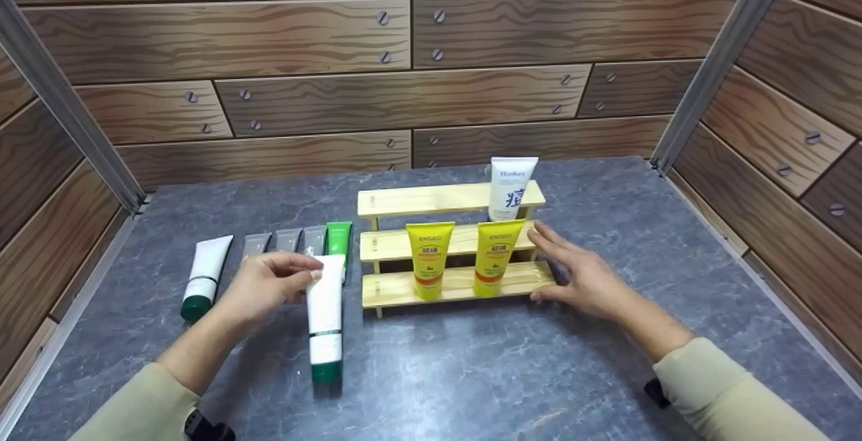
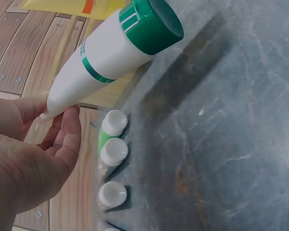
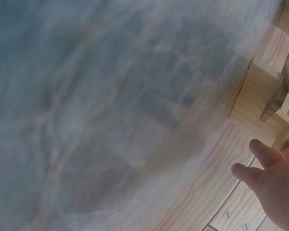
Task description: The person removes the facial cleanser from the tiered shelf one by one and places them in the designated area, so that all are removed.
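Observation:
My left hand [image 1: 266, 286] pinches the flat end of a white tube [image 1: 326, 313] between thumb and fingers. Its green cap [image 2: 156, 24] points down in the head view, just left of a stepped wooden rack [image 1: 390, 244]. At the rack's right end is my right hand [image 1: 589, 286], fingers spread, thumb by the lowest step and fingertips by the middle one. Two yellow tubes [image 1: 429, 259] stand on the lowest step. A white tube with blue print [image 1: 510, 185] stands behind the right one, its lower end hidden.
Left of the rack are a green tube [image 1: 340, 231] and several greyish tubes [image 1: 256, 244], partly hidden by my left hand. Farther left is another white tube with a green cap [image 1: 205, 276]. Wood-patterned walls [image 1: 404, 104] enclose the grey marbled table [image 1: 431, 374].

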